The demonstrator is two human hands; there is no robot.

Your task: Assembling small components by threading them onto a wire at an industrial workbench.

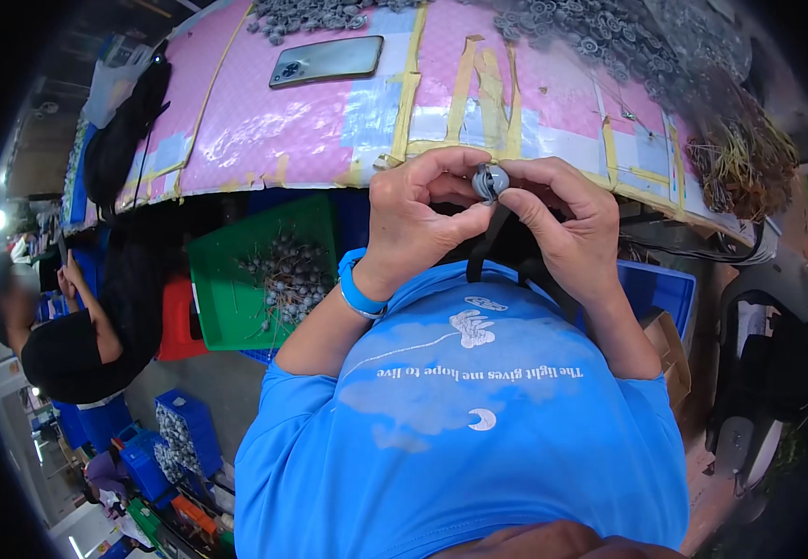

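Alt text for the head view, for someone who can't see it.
A person's left hand and right hand pinch a small grey ball at the near edge of a taped pink table, where a phone lies. A green bin of grey pieces sits to the left.

Place: a workshop or small factory floor.
Bench: broad worktable covered in pink and pale sheeting (264, 140), patched with yellow tape.
Stock: heaps of small, round grey parts (576, 35), many alike.
Bins: green plastic tray (215, 312) holding stemmed grey pieces (303, 279); blue plastic crate (201, 430) beyond.
Company: co-worker in black top (68, 354).
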